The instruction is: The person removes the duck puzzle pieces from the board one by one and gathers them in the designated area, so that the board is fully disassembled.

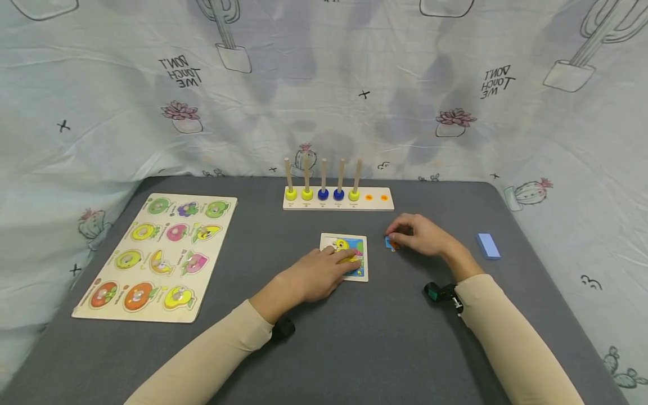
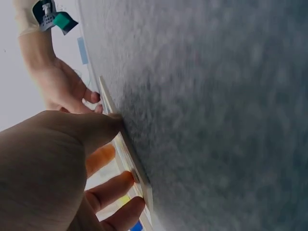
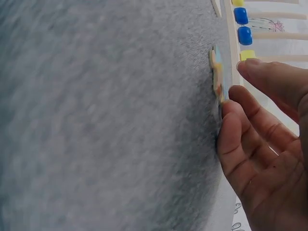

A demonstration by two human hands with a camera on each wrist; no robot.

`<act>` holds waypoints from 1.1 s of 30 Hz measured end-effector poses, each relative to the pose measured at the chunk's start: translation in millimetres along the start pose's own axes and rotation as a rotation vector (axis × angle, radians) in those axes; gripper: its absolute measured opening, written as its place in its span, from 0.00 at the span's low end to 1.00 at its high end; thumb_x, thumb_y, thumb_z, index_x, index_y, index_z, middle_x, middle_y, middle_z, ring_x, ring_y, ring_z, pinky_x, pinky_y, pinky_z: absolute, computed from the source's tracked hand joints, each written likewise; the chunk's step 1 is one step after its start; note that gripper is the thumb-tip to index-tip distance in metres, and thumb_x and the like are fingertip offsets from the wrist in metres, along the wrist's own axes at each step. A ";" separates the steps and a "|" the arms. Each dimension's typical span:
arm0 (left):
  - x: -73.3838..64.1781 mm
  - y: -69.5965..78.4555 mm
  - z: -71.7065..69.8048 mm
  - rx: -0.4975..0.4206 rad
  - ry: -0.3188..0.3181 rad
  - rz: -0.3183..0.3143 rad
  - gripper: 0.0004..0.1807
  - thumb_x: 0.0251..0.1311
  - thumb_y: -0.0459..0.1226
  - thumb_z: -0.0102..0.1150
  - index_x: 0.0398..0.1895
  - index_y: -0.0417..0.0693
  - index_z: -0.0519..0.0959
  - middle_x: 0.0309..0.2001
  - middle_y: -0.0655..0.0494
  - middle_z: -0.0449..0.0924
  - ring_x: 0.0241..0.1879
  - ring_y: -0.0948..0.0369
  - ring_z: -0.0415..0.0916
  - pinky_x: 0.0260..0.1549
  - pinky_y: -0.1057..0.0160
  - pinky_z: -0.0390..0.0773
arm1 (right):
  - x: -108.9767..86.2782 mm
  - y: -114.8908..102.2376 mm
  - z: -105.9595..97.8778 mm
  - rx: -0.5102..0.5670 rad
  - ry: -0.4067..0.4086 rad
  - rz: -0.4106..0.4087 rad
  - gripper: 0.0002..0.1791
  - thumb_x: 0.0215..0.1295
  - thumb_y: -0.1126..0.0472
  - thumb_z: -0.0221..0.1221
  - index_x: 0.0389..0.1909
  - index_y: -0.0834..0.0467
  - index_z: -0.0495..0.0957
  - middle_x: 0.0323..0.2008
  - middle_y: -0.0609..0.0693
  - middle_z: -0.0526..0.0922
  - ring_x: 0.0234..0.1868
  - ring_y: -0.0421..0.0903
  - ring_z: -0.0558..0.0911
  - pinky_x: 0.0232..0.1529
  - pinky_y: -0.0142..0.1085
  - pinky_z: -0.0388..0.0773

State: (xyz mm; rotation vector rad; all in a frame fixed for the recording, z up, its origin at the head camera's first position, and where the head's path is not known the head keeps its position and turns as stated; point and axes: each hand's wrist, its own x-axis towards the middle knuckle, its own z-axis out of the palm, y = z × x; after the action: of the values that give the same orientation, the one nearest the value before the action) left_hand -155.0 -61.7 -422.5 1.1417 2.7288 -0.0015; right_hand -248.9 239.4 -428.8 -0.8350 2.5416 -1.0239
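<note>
Resting the left hand (image 1: 315,274), fingers outstretched, on the square puzzle (image 1: 357,243) lying on the desk (image 1: 385,349). Right hand (image 1: 421,236) is bending its fingers at a small blue-and-orange piece (image 1: 390,244) just right of the puzzle; cannot tell whether they are pinching it. Peg board (image 1: 336,206) is standing on the far side; blue block (image 1: 488,246) is lying to the right.

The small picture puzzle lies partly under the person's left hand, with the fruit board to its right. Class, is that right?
Not quite: the head view shows the fruit board to the left of the small picture puzzle. The puzzle does lie partly under the person's left hand.
</note>
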 end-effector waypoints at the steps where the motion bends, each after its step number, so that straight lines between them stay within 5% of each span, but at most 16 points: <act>1: 0.4 1.9 0.2 0.006 -0.003 -0.008 0.27 0.80 0.45 0.46 0.80 0.64 0.63 0.80 0.61 0.57 0.71 0.53 0.66 0.65 0.46 0.72 | 0.4 -0.9 -0.1 -0.012 0.008 0.001 0.08 0.75 0.62 0.61 0.48 0.58 0.85 0.43 0.49 0.84 0.41 0.45 0.81 0.44 0.40 0.77; 7: 4.5 12.7 1.0 0.018 -0.001 -0.051 0.26 0.81 0.45 0.42 0.79 0.63 0.62 0.79 0.61 0.60 0.70 0.52 0.64 0.66 0.46 0.70 | 5.2 -8.2 -0.6 -0.062 0.021 -0.024 0.09 0.75 0.59 0.60 0.49 0.56 0.86 0.46 0.48 0.83 0.43 0.47 0.77 0.45 0.44 0.76; 13: 4.2 13.8 0.8 0.036 0.003 -0.066 0.26 0.81 0.47 0.43 0.79 0.63 0.63 0.79 0.63 0.59 0.70 0.52 0.64 0.65 0.46 0.70 | 13.3 -18.6 6.6 -0.008 -0.012 -0.029 0.10 0.77 0.59 0.58 0.51 0.57 0.84 0.36 0.52 0.82 0.30 0.47 0.79 0.37 0.43 0.77; 22: 9.1 20.5 2.3 0.081 0.011 -0.058 0.25 0.81 0.43 0.41 0.78 0.61 0.65 0.79 0.65 0.59 0.66 0.52 0.66 0.63 0.44 0.71 | 24.4 -42.4 11.7 -0.001 -0.034 -0.066 0.12 0.78 0.58 0.57 0.54 0.56 0.83 0.50 0.51 0.81 0.31 0.47 0.81 0.33 0.44 0.80; 26: 9.3 18.7 1.8 0.103 0.002 -0.057 0.25 0.81 0.44 0.42 0.78 0.62 0.64 0.79 0.65 0.58 0.67 0.52 0.65 0.63 0.45 0.71 | 31.4 -52.6 15.1 -0.030 -0.027 -0.100 0.12 0.79 0.57 0.56 0.54 0.55 0.83 0.51 0.47 0.82 0.48 0.45 0.81 0.44 0.44 0.79; 33: 5.6 13.2 -2.2 0.042 -0.070 -0.057 0.29 0.81 0.43 0.42 0.82 0.64 0.58 0.82 0.67 0.51 0.71 0.52 0.61 0.69 0.45 0.65 | 42.6 -57.4 20.3 -0.018 -0.042 -0.141 0.13 0.79 0.59 0.55 0.55 0.58 0.83 0.52 0.51 0.84 0.51 0.49 0.82 0.53 0.49 0.78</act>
State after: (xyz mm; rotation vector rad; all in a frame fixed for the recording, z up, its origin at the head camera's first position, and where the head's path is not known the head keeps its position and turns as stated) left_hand -149.9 -48.3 -420.3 1.0537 2.7108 -0.1054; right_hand -250.2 169.2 -404.5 -1.0430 2.4896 -1.0144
